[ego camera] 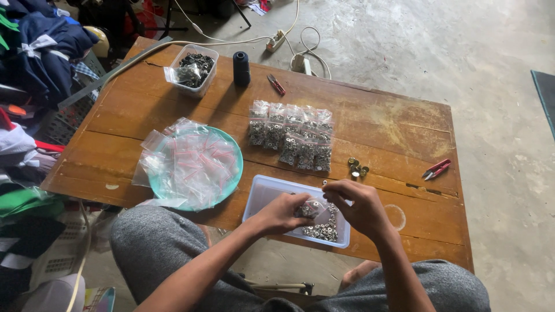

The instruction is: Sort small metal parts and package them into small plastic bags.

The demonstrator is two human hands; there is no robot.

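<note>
Hands over clear plastic tray (261, 199) at near worktop (376, 127) edge: left hand (282, 212) grip closed on small clear bag (310, 209) of metal eyelets, right hand (357, 207) fingertips pinched at bag mouth, loose eyelets (324, 230) in tray below, filled bags (292, 137) beyond.

I take the clear plastic tray (263, 193) as my mark; just left of it the teal plate (234, 179) heaped with empty zip bags (188, 162) blocks that side; beyond it the rows of filled bags (292, 136) stand in the way; to its right lie brass rings (356, 168), then bare wood out to the red snips (436, 169); my hands crowd above it.
</note>
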